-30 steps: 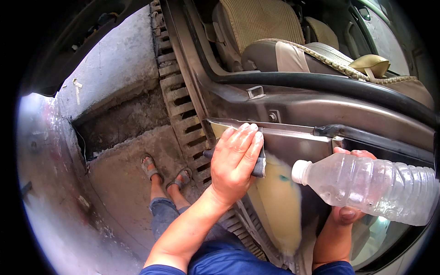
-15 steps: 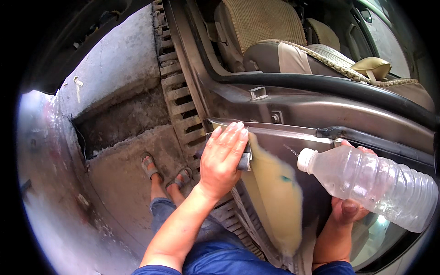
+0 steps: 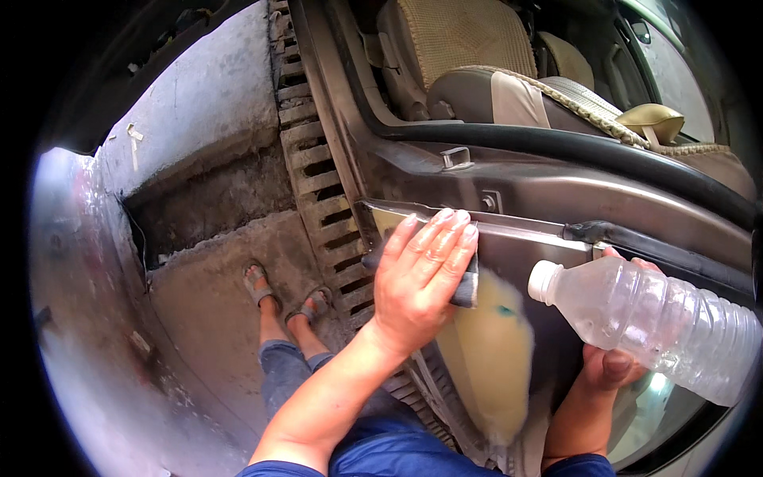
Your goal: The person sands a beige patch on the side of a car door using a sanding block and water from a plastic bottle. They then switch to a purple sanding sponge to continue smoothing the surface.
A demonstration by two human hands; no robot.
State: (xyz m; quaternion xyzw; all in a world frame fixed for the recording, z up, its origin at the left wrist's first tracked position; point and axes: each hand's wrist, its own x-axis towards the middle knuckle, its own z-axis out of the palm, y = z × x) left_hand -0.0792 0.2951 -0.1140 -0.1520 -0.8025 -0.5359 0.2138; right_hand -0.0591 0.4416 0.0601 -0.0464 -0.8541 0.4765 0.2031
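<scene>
My left hand lies over a dark piece of sandpaper, its fingers long and pressed together, holding it against a car body panel. What backs the sandpaper is hidden under the palm. Beneath it, a wet patch of yellowish filler with a small green-blue spot covers part of the brown-grey panel. My right hand grips a clear ridged plastic bottle around its body. The bottle is tilted, with its white cap toward the filler, and some liquid is visible inside.
Above the panel is the open door frame, with a metal striker loop, a black rubber seal and a beige-covered seat. A slotted drain grate runs along the concrete floor beside my sandalled feet. Another painted panel curves at far left.
My left hand has slid right with the sandpaper across the filler. The thin spurt of water at the bottle cap is no longer visible. The bottle has shifted slightly right.
</scene>
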